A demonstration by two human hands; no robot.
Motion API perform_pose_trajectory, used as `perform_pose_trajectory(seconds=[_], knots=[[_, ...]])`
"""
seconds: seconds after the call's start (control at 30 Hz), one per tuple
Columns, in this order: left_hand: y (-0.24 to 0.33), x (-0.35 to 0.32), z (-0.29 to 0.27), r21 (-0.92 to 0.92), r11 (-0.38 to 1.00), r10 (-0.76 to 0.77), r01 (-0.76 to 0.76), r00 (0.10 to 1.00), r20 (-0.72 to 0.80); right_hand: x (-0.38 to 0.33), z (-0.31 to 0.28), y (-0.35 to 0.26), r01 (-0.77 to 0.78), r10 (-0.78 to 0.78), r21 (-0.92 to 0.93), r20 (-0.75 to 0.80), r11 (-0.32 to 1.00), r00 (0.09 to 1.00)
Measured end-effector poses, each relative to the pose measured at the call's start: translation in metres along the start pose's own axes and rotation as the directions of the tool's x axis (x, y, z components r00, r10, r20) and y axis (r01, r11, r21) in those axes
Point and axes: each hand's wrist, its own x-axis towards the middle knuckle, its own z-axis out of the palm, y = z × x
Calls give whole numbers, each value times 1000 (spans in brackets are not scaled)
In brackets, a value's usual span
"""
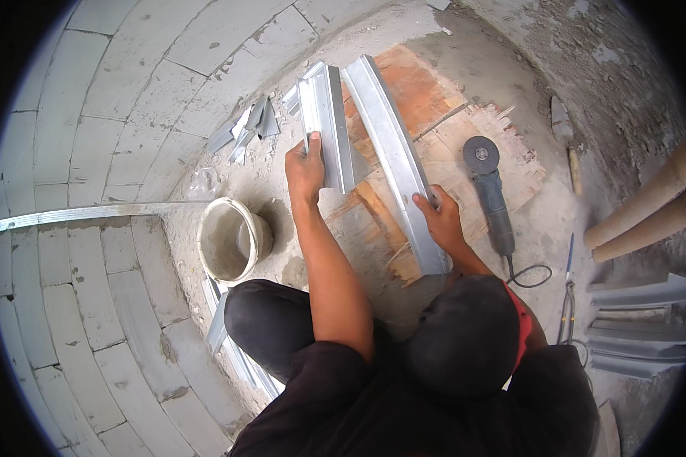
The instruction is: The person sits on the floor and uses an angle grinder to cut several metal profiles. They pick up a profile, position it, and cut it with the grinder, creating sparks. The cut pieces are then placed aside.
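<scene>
Grip: clamped shorter metal channel (334,122) in left hand (305,169), longer channel (386,141) in right hand (443,219); judged both light, stiff, slippery, best held edgewise, mid-length.

The person wears a plain black top (404,419) with loose, short sleeves, the left sleeve (331,362) ending near the elbow. Dark charcoal trousers (269,324) cover the rounded left knee. Nearer the right side sits a rounded, matt black cap (457,339), its right edge trimmed in vivid red. Both forearms are bare, as are the left hand (305,167) and right hand (442,218).
</scene>
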Motion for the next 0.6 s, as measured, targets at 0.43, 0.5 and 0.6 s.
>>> perform_pose_trajectory(seconds=[0.43, 0.5, 0.6], knots=[[138, 85, 8, 560, 414, 265, -718, 683, 680, 17, 3, 58, -131, 119, -141, -85, 981, 989], [140, 76, 24, 537, 148, 393, -831, 547, 739, 25, 2, 73, -99, 74, -229, -117, 968, 990], [132, 71, 29, 389, 18, 428, -921, 359, 829, 30, -1, 83, -74, 17, -422, -137, 904, 990]])
